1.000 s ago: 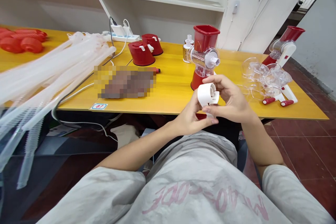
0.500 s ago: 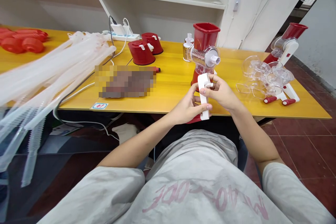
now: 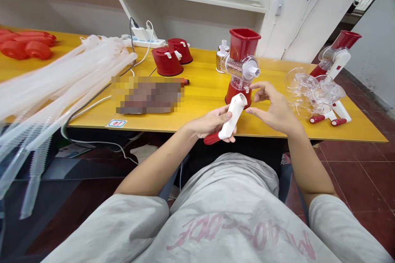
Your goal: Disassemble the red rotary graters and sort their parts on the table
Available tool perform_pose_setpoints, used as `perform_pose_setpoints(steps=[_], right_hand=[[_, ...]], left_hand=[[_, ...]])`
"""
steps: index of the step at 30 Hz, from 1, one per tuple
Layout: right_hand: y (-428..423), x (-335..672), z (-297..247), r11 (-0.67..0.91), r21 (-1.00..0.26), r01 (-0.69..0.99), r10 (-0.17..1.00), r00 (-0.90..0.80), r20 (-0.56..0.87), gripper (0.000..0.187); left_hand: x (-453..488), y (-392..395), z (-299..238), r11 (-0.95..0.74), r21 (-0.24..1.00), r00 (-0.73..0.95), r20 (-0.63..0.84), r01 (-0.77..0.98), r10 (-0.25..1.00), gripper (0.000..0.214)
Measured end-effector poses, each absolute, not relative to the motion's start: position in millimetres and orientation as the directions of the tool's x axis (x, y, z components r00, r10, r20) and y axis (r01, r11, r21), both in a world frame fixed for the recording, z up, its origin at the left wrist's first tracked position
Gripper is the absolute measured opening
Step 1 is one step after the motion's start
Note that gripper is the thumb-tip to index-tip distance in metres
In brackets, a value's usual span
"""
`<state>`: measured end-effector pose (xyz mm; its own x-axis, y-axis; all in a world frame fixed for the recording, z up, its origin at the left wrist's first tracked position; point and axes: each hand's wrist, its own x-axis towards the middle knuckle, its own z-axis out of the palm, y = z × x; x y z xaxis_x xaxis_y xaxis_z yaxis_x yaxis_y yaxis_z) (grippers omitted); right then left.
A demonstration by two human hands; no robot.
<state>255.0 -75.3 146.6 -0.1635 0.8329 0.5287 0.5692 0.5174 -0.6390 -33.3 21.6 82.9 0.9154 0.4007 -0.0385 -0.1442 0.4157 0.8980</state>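
Note:
My left hand (image 3: pixel 212 123) grips a white crank handle (image 3: pixel 233 117) with a red grip, held tilted in front of the table edge. Its round socket end points up and away from me. Just right of it, my right hand (image 3: pixel 273 109) is off the crank, with thumb and fingers spread and nothing seen between them. Behind both hands stands a rotary grater (image 3: pixel 243 68) with a red square hopper, a clear housing with a metal drum inside, and a red base. A white hub sticks out of its housing toward the right.
Two red bases (image 3: pixel 167 61) and spare grater drums (image 3: pixel 221 57) stand farther back. On the right are clear plastic parts (image 3: pixel 314 90), more crank handles (image 3: pixel 338 121) and another grater (image 3: pixel 335 57). Long translucent plastic strips (image 3: pixel 70 70), cables and a power strip (image 3: pixel 149 42) occupy the left.
My right hand has let go of the crank handle and moved right, fingers opening. In my left hand the crank has turned, its socket end leaning right and its red grip now showing.

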Motion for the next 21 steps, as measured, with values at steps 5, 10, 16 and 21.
perform_pose_setpoints(steps=[5, 10, 16, 21], right_hand=[[-81, 256, 153, 0.731, -0.369, 0.574, 0.676, -0.534, 0.508, 0.065], [-80, 249, 150, 0.741, -0.35, 0.574, 0.665, -0.55, 0.506, 0.054], [-76, 247, 142, 0.707, -0.387, 0.592, 0.707, -0.575, 0.412, 0.047], [-74, 244, 140, 0.692, -0.417, 0.589, 0.722, -0.569, 0.394, 0.043]], left_hand=[[-44, 30, 81, 0.31, 0.951, 0.961, -0.08, -0.006, 0.264, 0.136], [-37, 26, 88, 0.26, 0.963, 0.964, -0.136, 0.074, 0.23, 0.117], [-34, 20, 96, 0.221, 0.971, 0.972, -0.137, 0.094, 0.189, 0.098], [-34, 18, 97, 0.217, 0.97, 0.967, -0.158, 0.114, 0.201, 0.099]])
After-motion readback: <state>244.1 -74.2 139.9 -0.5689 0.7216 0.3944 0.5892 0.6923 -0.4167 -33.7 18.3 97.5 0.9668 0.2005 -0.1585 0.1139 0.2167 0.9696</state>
